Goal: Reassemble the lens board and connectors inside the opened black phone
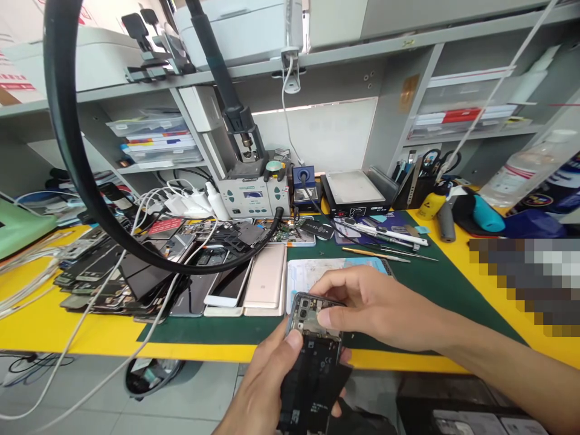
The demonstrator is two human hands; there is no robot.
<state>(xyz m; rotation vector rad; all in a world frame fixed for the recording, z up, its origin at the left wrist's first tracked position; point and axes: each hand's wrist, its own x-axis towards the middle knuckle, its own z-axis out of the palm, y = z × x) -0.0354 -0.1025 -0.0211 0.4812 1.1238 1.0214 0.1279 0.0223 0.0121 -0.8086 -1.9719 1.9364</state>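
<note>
An opened smartphone [312, 368] with its back cover off is held at the front edge of the bench. The camera module and circuit board show at its top, the black battery area below. My left hand [266, 382] is wrapped round the phone, thumb on the near side of the board and fingertips showing at the far side. My right hand [362, 305] is closed at the phone's top end, thumb pressed on the board area and fingers curled at the upper edge. Whether a small part sits under that thumb is hidden.
Several phones [265, 272] and a stack of phone parts [104, 272] lie left on the green mat [435, 290]. Behind stands a hot-air rework station [254, 196]. Tweezers [408, 250] lie right of centre. A thick black hose [67, 121] loops across the left.
</note>
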